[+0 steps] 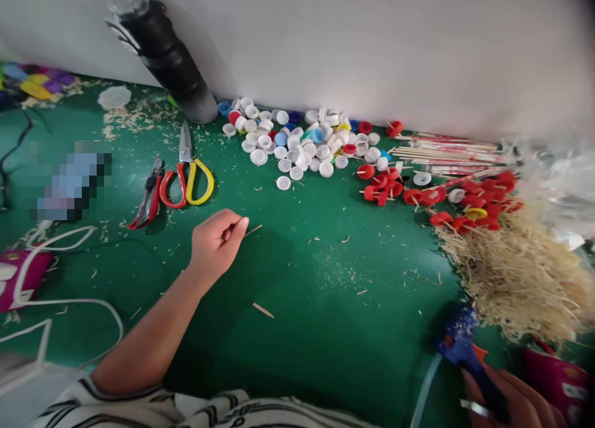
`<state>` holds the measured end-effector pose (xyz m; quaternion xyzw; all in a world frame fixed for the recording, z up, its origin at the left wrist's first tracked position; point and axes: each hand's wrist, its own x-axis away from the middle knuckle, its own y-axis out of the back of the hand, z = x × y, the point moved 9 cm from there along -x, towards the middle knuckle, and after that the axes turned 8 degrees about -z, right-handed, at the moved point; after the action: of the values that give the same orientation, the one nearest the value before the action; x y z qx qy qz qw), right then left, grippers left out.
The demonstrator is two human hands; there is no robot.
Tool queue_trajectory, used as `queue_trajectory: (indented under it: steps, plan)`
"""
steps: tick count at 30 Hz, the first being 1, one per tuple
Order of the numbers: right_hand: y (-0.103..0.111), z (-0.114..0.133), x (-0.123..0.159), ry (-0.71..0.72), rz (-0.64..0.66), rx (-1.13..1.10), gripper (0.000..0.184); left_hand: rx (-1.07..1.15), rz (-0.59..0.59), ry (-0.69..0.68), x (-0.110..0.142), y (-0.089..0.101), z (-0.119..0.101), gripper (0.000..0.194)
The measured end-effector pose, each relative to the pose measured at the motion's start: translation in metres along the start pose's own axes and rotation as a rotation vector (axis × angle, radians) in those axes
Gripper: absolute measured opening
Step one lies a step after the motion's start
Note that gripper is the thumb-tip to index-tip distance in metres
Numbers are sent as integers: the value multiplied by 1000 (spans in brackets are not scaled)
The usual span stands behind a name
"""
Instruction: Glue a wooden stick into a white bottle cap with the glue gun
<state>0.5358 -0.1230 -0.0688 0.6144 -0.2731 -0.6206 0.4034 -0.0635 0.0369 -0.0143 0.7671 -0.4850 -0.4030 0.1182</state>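
Observation:
My left hand point(216, 242) is closed in a pinch over the green tabletop. A thin wooden stick point(253, 230) pokes out between its thumb and fingers, pointing right. At the lower right, my right hand point(525, 398) is wrapped round the handle of a blue hot glue gun point(458, 335). The glue gun's nozzle points away from me, close to the straw-like fibres, and a pale translucent glue stick or cord point(426, 387) trails from its body. A short piece of wooden stick point(263, 310) lies on the table between my hands.
Scissors point(186, 173) and a red utility knife point(149, 195) lie left. A black bottle point(171, 59) stands behind them. Bottle caps point(297, 146) line the wall, with red caps on sticks point(474, 198), skewers point(446, 156) and a fibre heap point(525, 273) at right. A white cable point(69, 302) loops left.

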Motion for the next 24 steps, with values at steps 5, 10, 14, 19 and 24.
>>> queue_trajectory:
  steps: [5, 10, 14, 19, 24]
  plan:
    - [5, 41, -14, 249, -68, 88, 26, 25, -61, -25, -1, 7, 3, 11]
    - [7, 45, -19, 244, -96, 103, 28, 42, -46, -35, 4, -2, 3, 9]
    - [5, 45, -19, 228, -86, 70, 25, 35, -46, -15, 4, -4, 7, 9]
    - [-3, 44, -28, -5, 65, 119, 33, -22, -167, 89, -5, 9, 36, 18]
    - [-12, 54, -44, -122, 321, 191, 52, -36, -325, 213, -13, 29, 73, 22]
